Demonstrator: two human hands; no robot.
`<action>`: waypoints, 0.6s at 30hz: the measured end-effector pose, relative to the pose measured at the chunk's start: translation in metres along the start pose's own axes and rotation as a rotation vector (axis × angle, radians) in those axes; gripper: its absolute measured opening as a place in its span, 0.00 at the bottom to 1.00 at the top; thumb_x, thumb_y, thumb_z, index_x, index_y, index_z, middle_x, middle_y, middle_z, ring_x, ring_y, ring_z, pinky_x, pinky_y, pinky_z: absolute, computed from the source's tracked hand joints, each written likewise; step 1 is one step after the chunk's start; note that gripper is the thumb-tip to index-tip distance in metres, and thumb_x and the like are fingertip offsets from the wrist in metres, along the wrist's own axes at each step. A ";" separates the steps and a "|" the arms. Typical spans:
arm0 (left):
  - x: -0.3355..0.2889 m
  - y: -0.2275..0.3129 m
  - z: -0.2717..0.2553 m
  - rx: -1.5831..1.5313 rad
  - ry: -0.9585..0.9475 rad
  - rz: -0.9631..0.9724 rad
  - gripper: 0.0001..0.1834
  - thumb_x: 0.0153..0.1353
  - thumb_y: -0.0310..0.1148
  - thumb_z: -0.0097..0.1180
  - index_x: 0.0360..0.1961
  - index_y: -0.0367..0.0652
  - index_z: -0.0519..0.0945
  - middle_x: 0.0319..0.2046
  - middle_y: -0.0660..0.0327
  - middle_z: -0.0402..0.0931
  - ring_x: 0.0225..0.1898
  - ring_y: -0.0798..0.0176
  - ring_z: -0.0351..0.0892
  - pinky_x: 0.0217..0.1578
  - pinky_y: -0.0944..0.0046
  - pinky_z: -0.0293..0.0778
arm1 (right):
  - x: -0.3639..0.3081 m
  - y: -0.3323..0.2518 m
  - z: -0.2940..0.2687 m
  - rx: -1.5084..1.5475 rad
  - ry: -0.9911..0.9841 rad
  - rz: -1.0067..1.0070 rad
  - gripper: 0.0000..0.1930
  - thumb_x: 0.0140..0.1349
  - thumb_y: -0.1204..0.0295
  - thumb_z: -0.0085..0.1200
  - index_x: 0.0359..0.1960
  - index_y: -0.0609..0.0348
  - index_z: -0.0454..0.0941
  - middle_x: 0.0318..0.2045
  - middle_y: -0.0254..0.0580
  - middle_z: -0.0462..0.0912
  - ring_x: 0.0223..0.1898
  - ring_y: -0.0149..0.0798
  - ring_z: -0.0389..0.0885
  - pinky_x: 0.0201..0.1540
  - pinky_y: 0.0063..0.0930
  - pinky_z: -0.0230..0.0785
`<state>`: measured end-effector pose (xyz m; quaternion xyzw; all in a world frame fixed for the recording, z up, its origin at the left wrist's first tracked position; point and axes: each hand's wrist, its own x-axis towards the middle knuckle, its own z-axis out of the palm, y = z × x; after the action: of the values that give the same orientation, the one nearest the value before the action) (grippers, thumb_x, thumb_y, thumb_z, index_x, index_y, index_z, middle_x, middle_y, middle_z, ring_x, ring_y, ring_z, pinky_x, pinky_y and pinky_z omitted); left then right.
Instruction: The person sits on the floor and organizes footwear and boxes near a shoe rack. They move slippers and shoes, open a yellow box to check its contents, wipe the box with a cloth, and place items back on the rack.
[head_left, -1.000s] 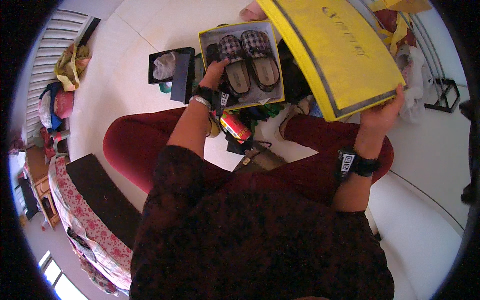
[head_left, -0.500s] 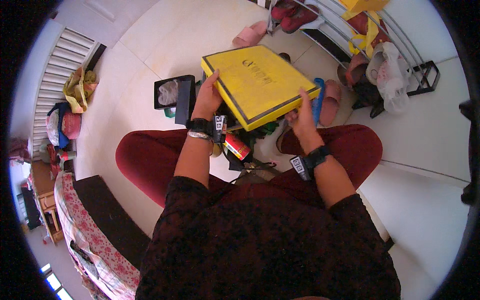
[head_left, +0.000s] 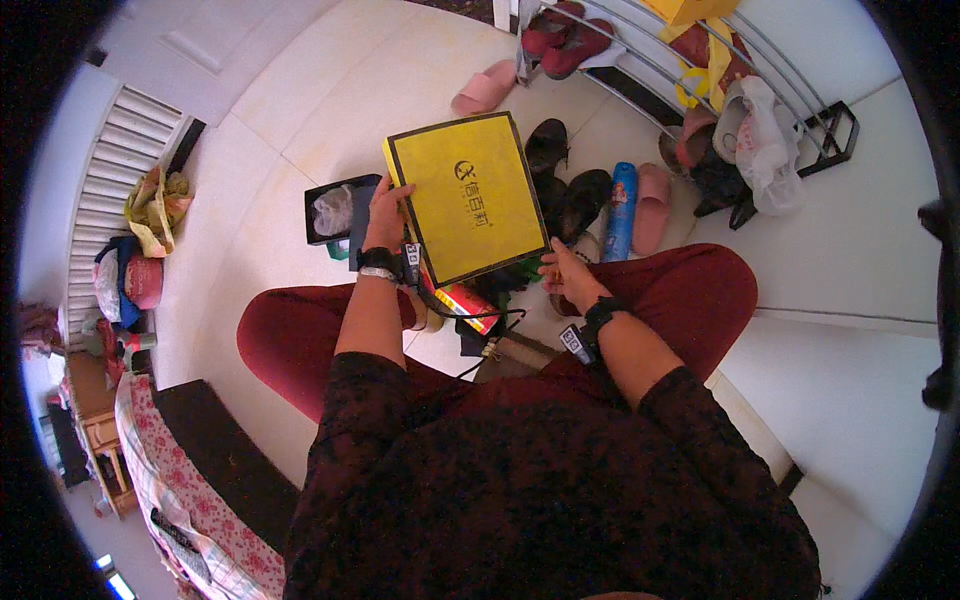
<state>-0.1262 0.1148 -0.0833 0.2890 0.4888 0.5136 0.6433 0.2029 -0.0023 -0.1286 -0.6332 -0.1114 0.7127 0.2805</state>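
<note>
A flat yellow box with a dark border and printing on its lid is held up in front of me, lid facing me. My left hand grips its left edge, thumb on the lid and the other fingers hidden behind. At the lower right corner, my right hand is closed on the box. Beneath it lie a red and yellow packet, a black cord and some dark items, partly covered. An opened black box holding something in clear plastic stands just left of my left hand.
Black shoes, a blue spray can and a pink slipper lie right of the yellow box. Another pink slipper is farther off. A metal shoe rack with shoes and bags stands at the far right. Cloth bags sit by the left wall.
The yellow box has turned clockwise and tipped up, its lid now facing me more squarely. Both hands have moved slightly left and down with it, uncovering the black shoes and spray can.
</note>
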 end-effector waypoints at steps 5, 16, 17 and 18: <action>0.012 -0.012 -0.009 0.132 0.175 -0.017 0.21 0.55 0.24 0.52 0.53 0.39 0.75 0.38 0.62 0.80 0.34 0.64 0.79 0.34 0.68 0.73 | 0.039 0.020 -0.018 0.051 0.151 -0.031 0.21 0.66 0.53 0.49 0.48 0.58 0.70 0.28 0.41 0.76 0.23 0.33 0.72 0.30 0.35 0.73; 0.025 -0.033 0.017 -0.084 0.238 0.126 0.21 0.57 0.22 0.53 0.54 0.33 0.74 0.37 0.59 0.80 0.34 0.66 0.79 0.35 0.68 0.73 | 0.049 0.011 0.019 0.099 0.311 -0.112 0.25 0.65 0.48 0.49 0.49 0.57 0.70 0.25 0.36 0.71 0.22 0.33 0.71 0.24 0.31 0.71; 0.026 -0.034 0.019 -0.058 0.237 0.128 0.21 0.57 0.22 0.53 0.54 0.34 0.73 0.38 0.60 0.80 0.35 0.66 0.79 0.36 0.68 0.73 | 0.050 0.010 0.020 0.060 0.358 -0.070 0.23 0.65 0.49 0.49 0.48 0.57 0.71 0.24 0.36 0.71 0.21 0.33 0.71 0.23 0.30 0.70; 0.027 -0.035 0.022 -0.025 0.235 0.125 0.21 0.58 0.22 0.52 0.54 0.34 0.73 0.39 0.60 0.80 0.35 0.67 0.78 0.37 0.68 0.73 | 0.051 0.010 0.018 0.027 0.365 -0.065 0.22 0.65 0.50 0.49 0.46 0.58 0.72 0.23 0.35 0.71 0.21 0.33 0.70 0.22 0.29 0.69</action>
<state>-0.0928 0.1326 -0.1151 0.2489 0.5354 0.5890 0.5519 0.1805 0.0207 -0.1735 -0.7444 -0.0695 0.5779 0.3272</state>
